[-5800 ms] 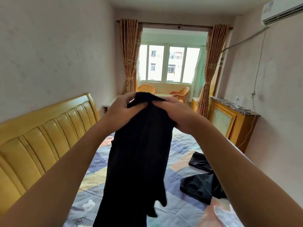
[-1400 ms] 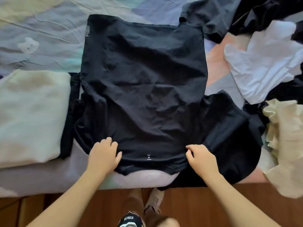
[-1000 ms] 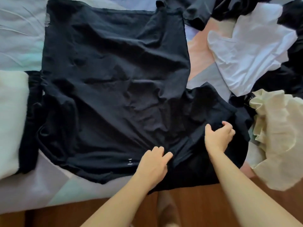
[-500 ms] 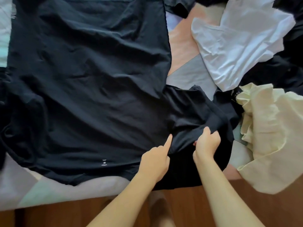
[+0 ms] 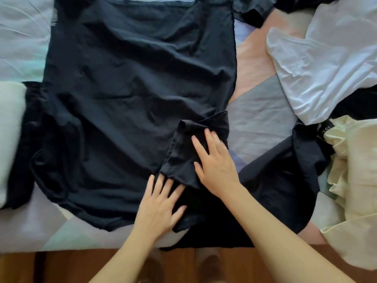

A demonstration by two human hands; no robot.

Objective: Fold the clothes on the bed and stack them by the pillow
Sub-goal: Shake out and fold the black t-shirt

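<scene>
Since half a second ago, you have folded the sleeve (image 5: 195, 148) inward; your right hand (image 5: 216, 166) and left hand (image 5: 161, 207) press it with flat, released fingers. Your black shirt (image 5: 132, 88) overhangs the bed (image 5: 259, 117)'s near edge, so a careless tug could slide it floorward.

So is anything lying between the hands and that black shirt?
No. Both hands lie flat on the black shirt: the right hand presses the folded-in sleeve, the left hand presses near the hem.
</scene>
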